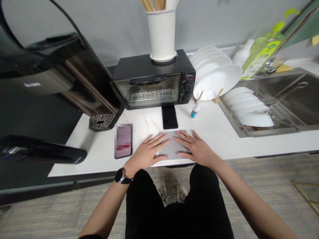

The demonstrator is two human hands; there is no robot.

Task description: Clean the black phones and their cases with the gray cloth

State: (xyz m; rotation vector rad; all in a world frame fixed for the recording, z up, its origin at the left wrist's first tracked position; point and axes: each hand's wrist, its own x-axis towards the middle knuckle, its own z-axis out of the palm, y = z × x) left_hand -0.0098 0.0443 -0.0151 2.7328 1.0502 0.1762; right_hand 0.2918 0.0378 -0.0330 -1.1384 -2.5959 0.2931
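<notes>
A flat grey sheet, perhaps a folded cloth (171, 146), lies at the front edge of the white countertop (147, 116). My left hand (149, 151) rests flat on its left side, fingers spread, with a dark watch (120, 175) on the wrist. On the sheet's right side lies my right hand (198, 147), palm down and fingers apart. Neither hand grips anything. Just behind the sheet is a black phone (169, 117). Left of my left hand lies another phone (124, 141) with its screen lit and partly blurred out.
A black toaster oven (152, 89) stands at the back, bearing a white cup (161, 35) of chopsticks. Left is a tall dark machine (92, 76). To the right are a small bottle (195, 110), racked white plates (216, 81), a sink (289, 103) with bowls (256, 119), and a green soap bottle (261, 53).
</notes>
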